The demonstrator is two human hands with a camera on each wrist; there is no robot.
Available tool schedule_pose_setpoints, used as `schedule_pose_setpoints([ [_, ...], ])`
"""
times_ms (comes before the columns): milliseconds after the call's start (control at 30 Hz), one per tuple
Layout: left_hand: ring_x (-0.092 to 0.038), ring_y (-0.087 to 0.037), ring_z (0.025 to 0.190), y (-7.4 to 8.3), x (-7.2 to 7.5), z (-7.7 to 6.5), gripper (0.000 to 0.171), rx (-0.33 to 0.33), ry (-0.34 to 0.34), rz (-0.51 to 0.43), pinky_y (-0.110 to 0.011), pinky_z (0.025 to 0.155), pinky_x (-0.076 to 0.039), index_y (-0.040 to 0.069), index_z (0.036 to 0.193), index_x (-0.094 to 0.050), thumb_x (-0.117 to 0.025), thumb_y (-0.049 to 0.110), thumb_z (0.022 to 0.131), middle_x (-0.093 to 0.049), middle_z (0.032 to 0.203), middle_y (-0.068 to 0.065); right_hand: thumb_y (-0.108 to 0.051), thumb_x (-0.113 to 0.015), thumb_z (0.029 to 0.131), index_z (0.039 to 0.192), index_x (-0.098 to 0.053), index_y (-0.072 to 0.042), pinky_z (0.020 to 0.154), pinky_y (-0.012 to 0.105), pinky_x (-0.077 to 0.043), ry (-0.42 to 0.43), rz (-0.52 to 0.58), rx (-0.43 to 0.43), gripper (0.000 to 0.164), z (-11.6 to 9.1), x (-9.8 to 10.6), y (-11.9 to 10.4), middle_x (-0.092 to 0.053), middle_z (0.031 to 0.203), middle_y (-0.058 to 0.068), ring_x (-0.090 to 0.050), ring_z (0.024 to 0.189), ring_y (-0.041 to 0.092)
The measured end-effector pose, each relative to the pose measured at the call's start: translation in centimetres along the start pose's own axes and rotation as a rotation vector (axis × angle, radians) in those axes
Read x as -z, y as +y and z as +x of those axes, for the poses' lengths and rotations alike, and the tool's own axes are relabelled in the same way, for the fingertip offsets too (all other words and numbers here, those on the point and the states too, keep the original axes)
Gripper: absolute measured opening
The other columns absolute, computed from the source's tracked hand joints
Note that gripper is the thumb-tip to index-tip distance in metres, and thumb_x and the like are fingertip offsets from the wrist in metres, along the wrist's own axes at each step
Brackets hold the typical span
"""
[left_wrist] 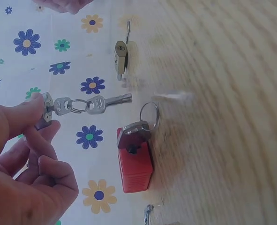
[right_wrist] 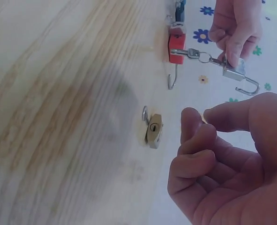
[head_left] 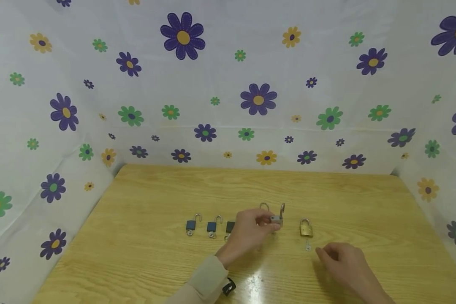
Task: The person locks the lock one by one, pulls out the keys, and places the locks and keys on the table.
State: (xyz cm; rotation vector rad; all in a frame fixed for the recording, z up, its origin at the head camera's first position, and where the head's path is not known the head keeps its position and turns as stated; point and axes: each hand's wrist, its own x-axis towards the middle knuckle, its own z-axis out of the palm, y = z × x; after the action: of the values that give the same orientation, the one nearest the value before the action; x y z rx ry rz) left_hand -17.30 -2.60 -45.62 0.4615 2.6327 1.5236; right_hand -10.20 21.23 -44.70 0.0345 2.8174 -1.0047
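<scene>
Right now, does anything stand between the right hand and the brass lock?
Only what looks like a key lies between, on the near side of the brass lock; nothing else visible blocks the right hand.

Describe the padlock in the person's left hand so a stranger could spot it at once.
Find the wooden table before the flowered cloth, then the left hand above it. That hand holds a silver padlock, its shackle open and keys dangling. Unlike the brass padlock and red padlock, which rest on the table, it is up in the air.
</scene>
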Motion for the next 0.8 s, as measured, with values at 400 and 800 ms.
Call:
schedule_pose_setpoints([
  [400,-0.057,-0.006,0.058,-0.1,0.1,-0.9,0.017,-0.051,0.013,-0.012,-0.018,0.046,-0.044,0.017,0.091,-0.078,-0.082,0.027,0.078,-0.07,0.075,0.008,-0.015,-0.065,0.093,0.085,-0.075,-0.008,0.049,0.027,-0.052,0.201,0.044,0.218,0.014,0.6,0.4,-2.7,-0.071,0.068,0.001,-0.057,0.055,0.008],
  [800,-0.057,-0.004,0.059,0.3,-0.3,-1.6,0.012,-0.14,-0.019,-0.06,-0.017,0.049,-0.046,0.019,0.084,-0.079,-0.083,0.026,0.076,-0.073,0.079,0.007,-0.017,-0.07,0.091,0.089,-0.072,-0.011,0.047,0.026,-0.052,0.285,0.105,0.383,0.007,1.2,0.4,-5.5,-0.069,0.07,-0.004,-0.056,0.054,0.008],
])
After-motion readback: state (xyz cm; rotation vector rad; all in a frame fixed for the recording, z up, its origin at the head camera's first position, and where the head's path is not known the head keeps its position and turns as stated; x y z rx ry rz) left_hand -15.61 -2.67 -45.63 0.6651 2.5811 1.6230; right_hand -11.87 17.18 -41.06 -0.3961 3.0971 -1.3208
